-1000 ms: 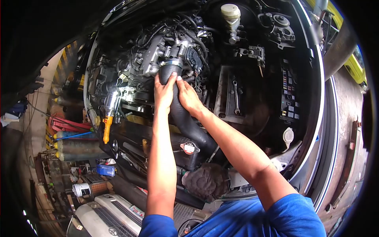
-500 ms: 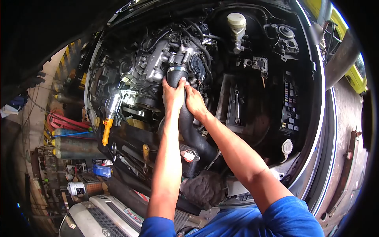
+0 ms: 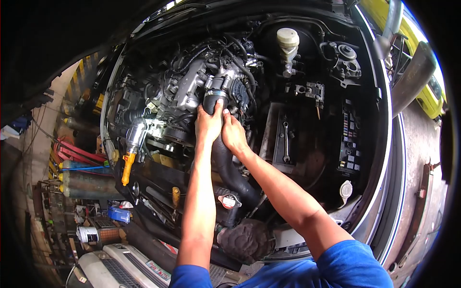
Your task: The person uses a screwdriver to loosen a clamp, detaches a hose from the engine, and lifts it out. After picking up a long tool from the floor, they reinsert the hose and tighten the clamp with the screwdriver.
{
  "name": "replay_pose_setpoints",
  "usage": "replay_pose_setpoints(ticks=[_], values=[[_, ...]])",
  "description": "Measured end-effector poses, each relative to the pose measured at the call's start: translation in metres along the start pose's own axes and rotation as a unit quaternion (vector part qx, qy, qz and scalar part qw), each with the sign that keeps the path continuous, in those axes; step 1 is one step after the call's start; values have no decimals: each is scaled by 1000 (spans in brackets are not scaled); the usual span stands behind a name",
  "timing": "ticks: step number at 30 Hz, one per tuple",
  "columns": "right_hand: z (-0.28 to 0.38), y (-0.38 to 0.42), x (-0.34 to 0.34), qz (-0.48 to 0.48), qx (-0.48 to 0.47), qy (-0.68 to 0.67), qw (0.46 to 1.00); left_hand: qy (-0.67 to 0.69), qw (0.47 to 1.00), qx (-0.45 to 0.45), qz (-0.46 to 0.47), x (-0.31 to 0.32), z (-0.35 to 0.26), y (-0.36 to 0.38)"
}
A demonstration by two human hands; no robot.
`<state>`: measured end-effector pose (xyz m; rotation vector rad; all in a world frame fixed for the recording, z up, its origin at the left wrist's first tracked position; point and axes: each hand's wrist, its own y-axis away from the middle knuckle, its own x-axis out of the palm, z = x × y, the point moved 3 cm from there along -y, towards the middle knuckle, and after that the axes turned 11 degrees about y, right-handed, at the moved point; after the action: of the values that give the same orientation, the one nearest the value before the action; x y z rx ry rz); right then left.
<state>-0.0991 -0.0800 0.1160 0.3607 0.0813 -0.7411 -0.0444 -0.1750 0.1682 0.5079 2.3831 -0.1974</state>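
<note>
Both hands have crept further up the black intake hose (image 3: pixel 225 163) since a moment ago, closer to its metal clamp (image 3: pixel 214 92). Left hand (image 3: pixel 208 126) is wrapped round the hose just under the clamp, thumb up; right hand (image 3: pixel 234 134) grips it at the left hand's 4 o'clock, the two touching. From there the hose curves down toward 6 o'clock, past the radiator cap (image 3: pixel 229 201). At 9 o'clock a work light (image 3: pixel 131 144) with an orange handle shines. A spanner (image 3: pixel 286 142) lies at 3 o'clock.
</note>
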Motion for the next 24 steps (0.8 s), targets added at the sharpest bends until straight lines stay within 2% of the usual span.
replay_pose_setpoints(ticks=[2,3,4,5,7,9,10,11,13,14,16,18,20,21,23,24], values=[[-3,5,0,-14,-29,3,999,-40,999,-22,-6,-1,-9,10],[-8,8,1,-20,-41,4,999,-179,982,43,-52,-2,-23,22],[-14,14,-2,-9,-58,5,998,-206,976,59,-35,1,-39,34],[-24,15,3,4,-132,27,991,-232,970,73,-17,8,-48,43],[-39,16,11,8,-233,6,972,-223,971,75,-38,19,-43,40],[-34,14,14,-36,-262,68,962,-212,971,90,-64,21,-36,32],[-33,16,20,-56,-272,97,956,-220,968,110,-56,20,-32,24],[-33,14,25,-33,-201,74,976,-214,968,124,-48,18,-27,19],[-31,14,35,-83,-189,82,975,-201,967,154,-34,16,-21,8],[-29,18,34,-75,-178,81,978,-206,964,166,-37,16,-19,7],[-14,25,26,-66,-158,80,982,-199,967,157,-20,15,-15,5],[-20,13,31,-98,-167,63,979,-157,978,135,9,12,-22,5],[-22,18,31,-93,-159,44,982,-155,975,158,-8,13,-19,7],[-28,14,31,-108,-188,42,975,-153,974,167,-21,15,-16,5],[-42,-7,22,-67,-250,90,962,-132,968,212,-33,17,-12,2],[-31,1,0,-76,-283,237,926,-116,970,213,-29,15,-13,4]])
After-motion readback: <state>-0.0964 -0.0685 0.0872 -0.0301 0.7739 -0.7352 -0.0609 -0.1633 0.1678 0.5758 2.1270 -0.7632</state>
